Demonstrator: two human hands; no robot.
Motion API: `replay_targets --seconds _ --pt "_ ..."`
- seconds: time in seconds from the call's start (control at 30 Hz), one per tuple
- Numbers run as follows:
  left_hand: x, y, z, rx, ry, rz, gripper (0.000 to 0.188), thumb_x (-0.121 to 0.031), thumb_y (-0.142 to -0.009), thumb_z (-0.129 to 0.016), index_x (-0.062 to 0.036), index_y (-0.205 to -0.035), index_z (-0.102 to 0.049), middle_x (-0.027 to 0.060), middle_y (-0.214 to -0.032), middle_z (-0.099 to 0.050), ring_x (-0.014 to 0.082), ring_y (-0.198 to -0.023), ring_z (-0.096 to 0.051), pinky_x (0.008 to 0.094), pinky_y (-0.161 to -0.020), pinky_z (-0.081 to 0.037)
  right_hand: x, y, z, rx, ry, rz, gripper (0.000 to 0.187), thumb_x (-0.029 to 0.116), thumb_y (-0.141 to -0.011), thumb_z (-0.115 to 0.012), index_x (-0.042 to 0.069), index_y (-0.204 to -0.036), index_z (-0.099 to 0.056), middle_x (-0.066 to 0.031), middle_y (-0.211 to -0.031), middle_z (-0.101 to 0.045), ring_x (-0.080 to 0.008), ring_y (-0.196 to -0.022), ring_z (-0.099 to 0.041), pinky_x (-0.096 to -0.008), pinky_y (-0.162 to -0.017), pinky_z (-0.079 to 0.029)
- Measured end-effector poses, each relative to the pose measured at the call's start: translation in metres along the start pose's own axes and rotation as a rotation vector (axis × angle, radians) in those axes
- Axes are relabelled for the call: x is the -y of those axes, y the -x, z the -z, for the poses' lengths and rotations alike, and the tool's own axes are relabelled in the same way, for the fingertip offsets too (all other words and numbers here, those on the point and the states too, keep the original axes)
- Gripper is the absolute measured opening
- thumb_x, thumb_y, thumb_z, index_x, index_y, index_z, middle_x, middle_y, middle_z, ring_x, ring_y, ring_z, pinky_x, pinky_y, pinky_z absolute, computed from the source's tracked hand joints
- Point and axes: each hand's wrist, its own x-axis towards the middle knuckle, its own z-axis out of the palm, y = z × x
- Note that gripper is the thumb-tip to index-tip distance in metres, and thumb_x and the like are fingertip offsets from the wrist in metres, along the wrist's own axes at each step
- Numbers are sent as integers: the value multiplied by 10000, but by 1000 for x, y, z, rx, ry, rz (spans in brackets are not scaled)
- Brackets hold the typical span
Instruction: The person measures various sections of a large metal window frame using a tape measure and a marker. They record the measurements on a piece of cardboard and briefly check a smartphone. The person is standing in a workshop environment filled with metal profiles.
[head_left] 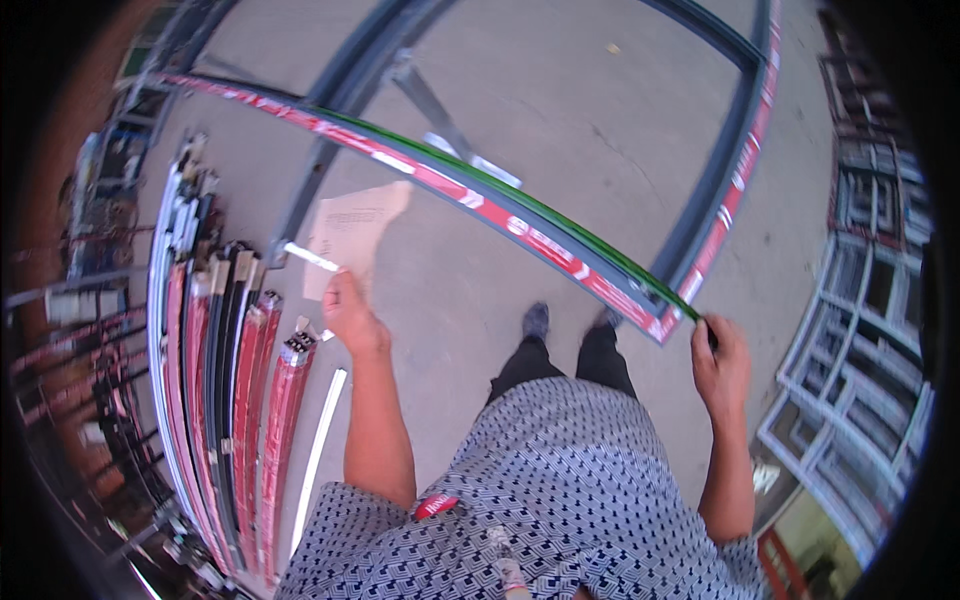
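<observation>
A dark grey metal frame [690, 215] spans the upper part of the head view, its outer edges covered in red-and-white film. Along its near bar lies a long, thin green strip [560, 222]. My right hand [722, 368] is closed around the strip's end, just past the frame's near right corner. My left hand [355, 318] is raised left of the frame, fingers pinched on a short white strip [310, 257] that points up and left. Behind that hand, a sheet of brown paper or card [345, 225] shows below the near bar.
Long profiles [275, 420], several wrapped in red film, stand bundled at left. A white bar [320, 450] is beside them. Stacked grey frames [840, 350] line the right side. My feet [537, 320] are on the grey floor [440, 330], close to the near bar.
</observation>
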Motion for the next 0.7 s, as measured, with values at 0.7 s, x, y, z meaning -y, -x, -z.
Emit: replay_targets --seconds 0.7 --pt "-30 5 12 122 -231 119 563 -319 -1009 -611 56 -1414 -502 146 -1432 -506 263 -1327 -434 451 -1121 -337 35 12 5 -27 11 -64 163 224 -936 -628 101 -968 -730 -75 -839 -664 -310 -859 -615 -452 -726 -517"
